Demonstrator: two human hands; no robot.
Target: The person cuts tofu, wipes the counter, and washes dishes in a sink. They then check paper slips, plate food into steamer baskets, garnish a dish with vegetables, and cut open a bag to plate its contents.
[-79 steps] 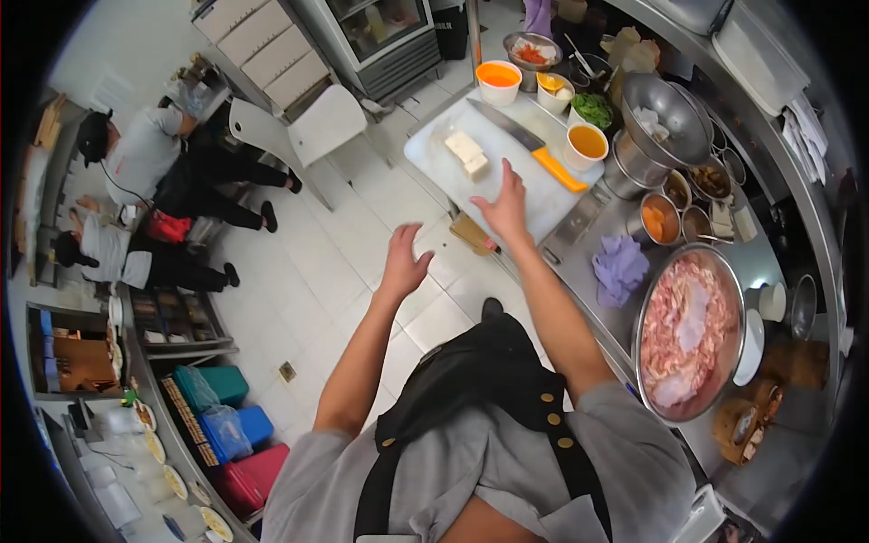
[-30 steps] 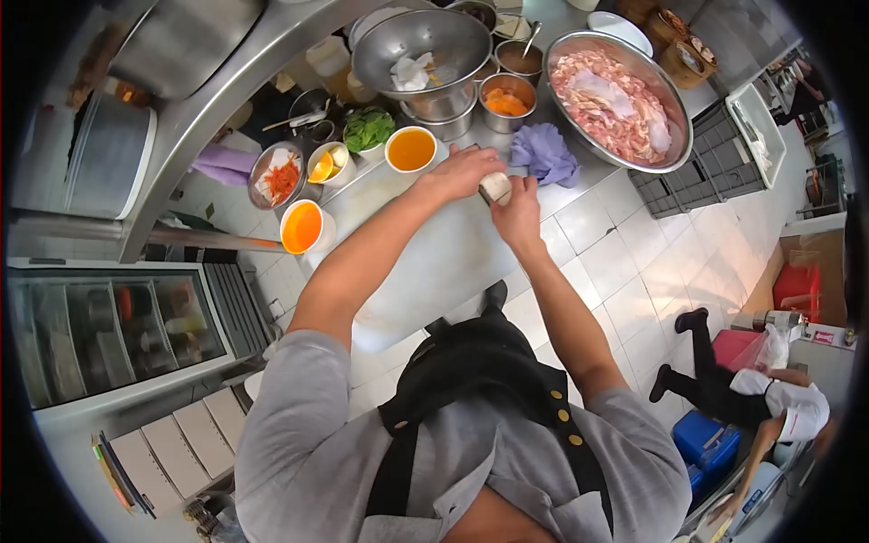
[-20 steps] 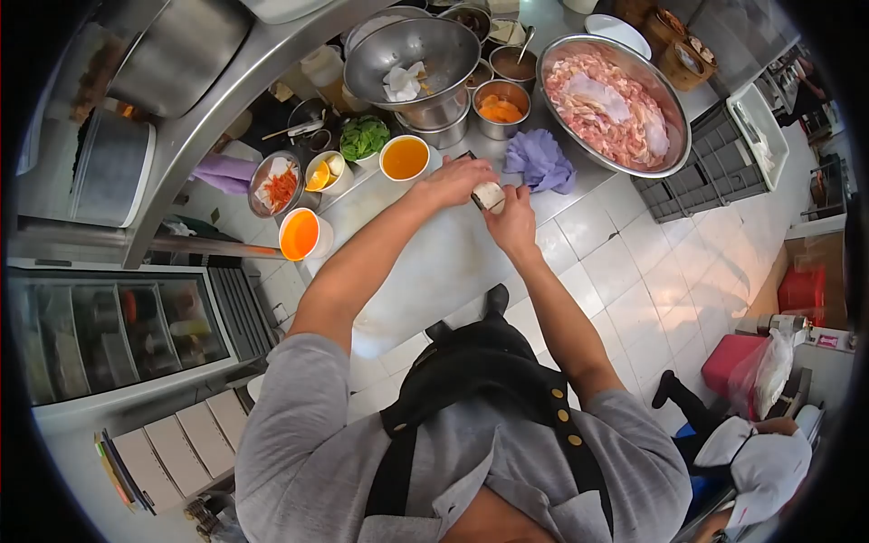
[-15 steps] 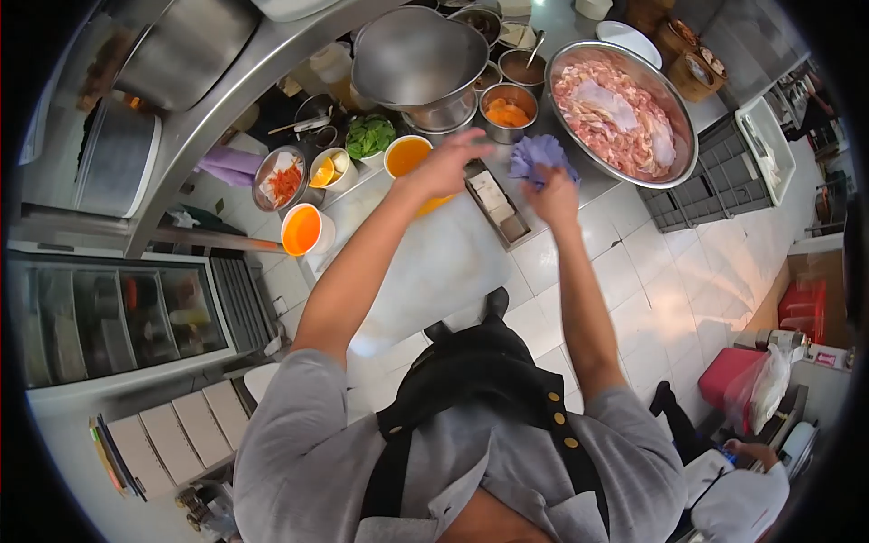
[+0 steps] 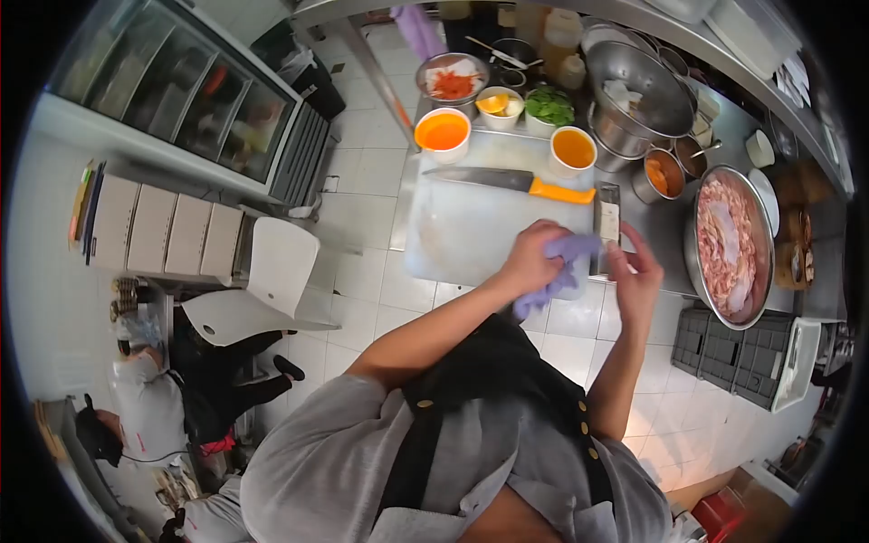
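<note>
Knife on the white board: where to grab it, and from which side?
Take the knife by its orange handle, from above on the near side. It lies flat on the cutting board, blade pointing left; an orange-filled cup crowds the far side and a tray its end. The right hand looks free; the left hand holds the purple cloth.

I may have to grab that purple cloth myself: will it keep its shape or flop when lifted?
Probably floppy: the purple cloth bunches and droops from the left hand. Likely light, since one hand alone carries it. Its soft folds seem unlikely to roll or slip.
</note>
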